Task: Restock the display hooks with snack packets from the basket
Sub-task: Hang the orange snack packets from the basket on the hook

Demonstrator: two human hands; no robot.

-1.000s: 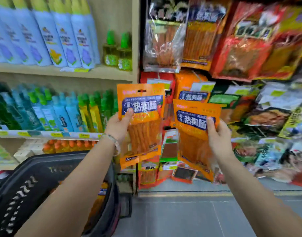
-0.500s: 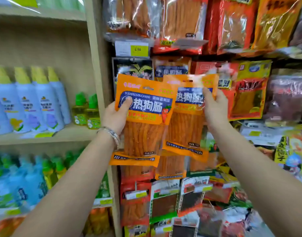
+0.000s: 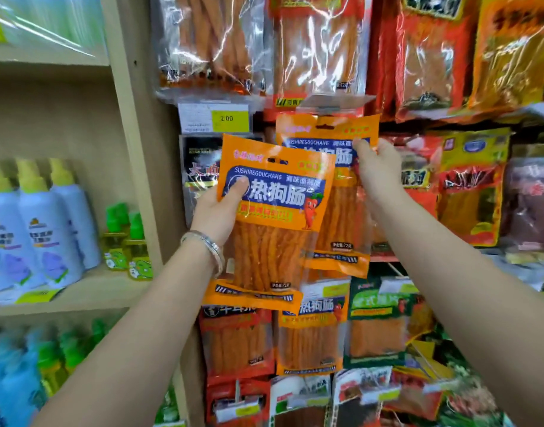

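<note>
My left hand (image 3: 217,212) grips an orange snack packet (image 3: 274,217) by its left edge, thumb on the blue label. It is held a little away from the display and overlaps the second packet. My right hand (image 3: 377,167) pinches another orange packet (image 3: 332,131) near its top right, raised against the rack just under a clear price-tag flap (image 3: 335,103). The packet's hang hole sits near the top edge. No hook is visible behind it. The basket is out of view.
Hanging snack packets fill the rack above, right and below, with an identical orange packet (image 3: 310,337) lower down. A yellow price tag (image 3: 227,118) reads 2.00. A beige shelf upright (image 3: 132,149) divides off shelves of spray bottles (image 3: 43,235) on the left.
The view has risen, so the basket has left the frame. Both hands lifted their packets; the right one moved up and toward the rack under the price-tag flap.
</note>
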